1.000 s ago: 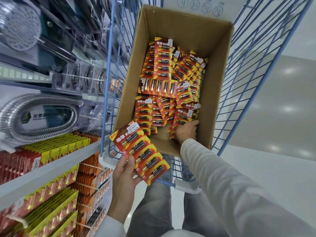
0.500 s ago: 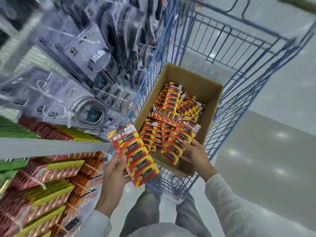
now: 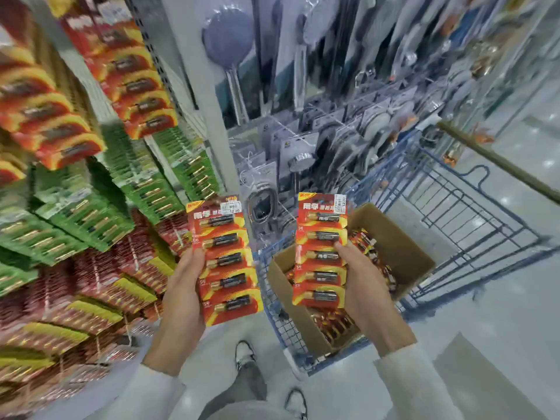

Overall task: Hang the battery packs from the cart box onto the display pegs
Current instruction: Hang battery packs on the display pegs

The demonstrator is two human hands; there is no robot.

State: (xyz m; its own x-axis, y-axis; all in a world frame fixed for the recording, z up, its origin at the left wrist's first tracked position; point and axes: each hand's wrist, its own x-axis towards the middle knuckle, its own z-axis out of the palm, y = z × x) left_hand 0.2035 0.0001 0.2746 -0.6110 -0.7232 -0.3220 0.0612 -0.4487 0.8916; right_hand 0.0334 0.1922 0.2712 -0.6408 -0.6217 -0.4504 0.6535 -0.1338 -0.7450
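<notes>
Your right hand [image 3: 363, 284] has come up out of the box [image 3: 401, 248] since a moment ago and now carries a second strip of battery packs [image 3: 322, 253], level with the first strip [image 3: 225, 259] in your left hand [image 3: 185, 287]. Your view has swung from the cart [image 3: 454, 207] up toward the shelving.

Both forearms reach forward side by side, palms turned inward. Your left thumb lies across the first strip's left edge, with the fingers hidden behind the card, so the hand grips it. Your right thumb presses on the front of the second strip near its middle, with the fingers wrapped behind it. Each strip stands upright, price sticker at the top, five batteries stacked down its length. The two strips are apart, with a gap between them.

The box sits in the near end of the cart, to the right and below your right hand, with more loose packs [image 3: 335, 325] still in it. To the left, green packs [image 3: 91, 213] and red packs [image 3: 100, 286] fill the display. Far ahead hang packaged shower heads [image 3: 300, 160]. Your shoes [image 3: 245, 354] show on the floor below.
</notes>
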